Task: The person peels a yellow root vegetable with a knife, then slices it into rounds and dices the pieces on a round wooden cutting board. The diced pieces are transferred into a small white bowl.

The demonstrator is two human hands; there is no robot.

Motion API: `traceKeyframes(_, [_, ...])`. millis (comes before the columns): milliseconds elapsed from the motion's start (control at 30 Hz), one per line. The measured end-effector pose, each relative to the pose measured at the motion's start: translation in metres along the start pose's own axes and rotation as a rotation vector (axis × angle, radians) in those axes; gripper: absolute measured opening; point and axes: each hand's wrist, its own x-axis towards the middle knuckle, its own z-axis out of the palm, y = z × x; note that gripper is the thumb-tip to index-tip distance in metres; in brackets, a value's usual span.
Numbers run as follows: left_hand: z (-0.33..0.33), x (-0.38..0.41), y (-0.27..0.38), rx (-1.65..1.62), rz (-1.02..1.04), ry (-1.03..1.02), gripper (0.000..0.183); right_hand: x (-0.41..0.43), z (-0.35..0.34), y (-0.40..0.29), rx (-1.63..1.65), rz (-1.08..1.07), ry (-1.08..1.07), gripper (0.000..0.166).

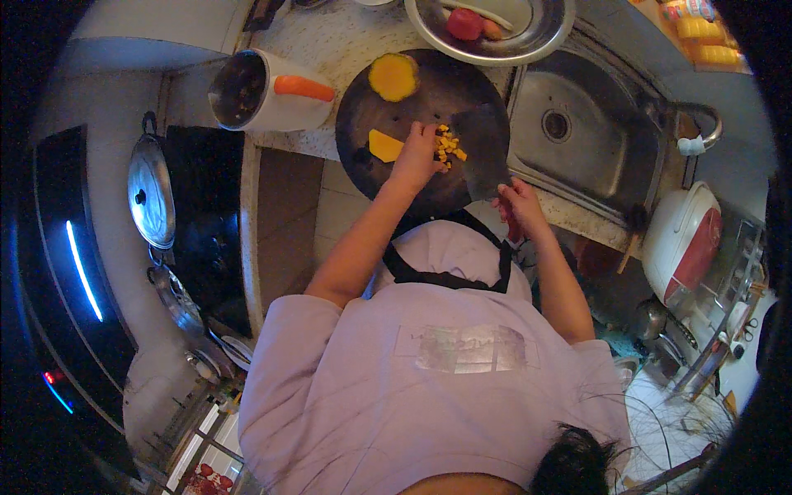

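Observation:
A round dark cutting board [427, 192] lies on the counter in front of me. My left hand [422, 151] rests on it, fingers and thumb bracketing a small pile of diced yellow-orange pieces [450, 147]. A flat slice [382, 145] of the same food, possibly pumpkin, lies just left of that hand. Farther back on the board sits a thick round chunk [393, 77] with a thin rind. My right hand [521, 204] grips a cleaver [486, 154] at the board's right edge. Its wide dark blade lies close to the right side of the pile.
Behind the board, a steel basin [544, 46] holds a red piece [464, 23] and other food. A steel sink [575, 130] with a faucet [705, 127] is on the right. A white container [297, 114] with an orange handle stands left, beyond it a lidded pan [151, 192].

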Motion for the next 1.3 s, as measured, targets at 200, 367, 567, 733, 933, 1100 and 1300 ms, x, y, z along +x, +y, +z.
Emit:
traceKeyframes(200, [0.002, -0.001, -0.001, -0.114, -0.052, 0.047, 0.07, 0.007, 0.025, -0.007, -0.047, 0.024, -0.107, 0.014])
traceKeyframes(367, [0.016, -0.001, -0.008, -0.229, -0.039, 0.097, 0.062, 0.009, 0.028, -0.001, -0.057, 0.035, -0.13, 0.014])
traceKeyframes(567, [0.009, -0.007, 0.009, -0.253, -0.043, 0.085, 0.059, -0.006, 0.023, -0.006, 0.031, 0.067, -0.142, 0.013])
traceKeyframes(733, [-0.032, -0.016, 0.042, -0.297, 0.014, 0.14, 0.059, -0.051, 0.036, -0.065, 0.114, 0.067, -0.174, 0.014])
traceKeyframes(933, [-0.128, -0.021, 0.068, -0.274, 0.146, 0.341, 0.059, -0.082, 0.087, -0.158, 0.073, -0.011, -0.228, 0.014])
traceKeyframes(1100, [-0.24, -0.019, 0.057, -0.13, 0.125, 0.505, 0.057, -0.074, 0.163, -0.237, -0.012, -0.166, -0.387, 0.011])
traceKeyframes(1300, [-0.331, -0.02, -0.009, -0.143, 0.073, 0.512, 0.053, -0.034, 0.255, -0.282, -0.122, -0.23, -0.499, 0.015])
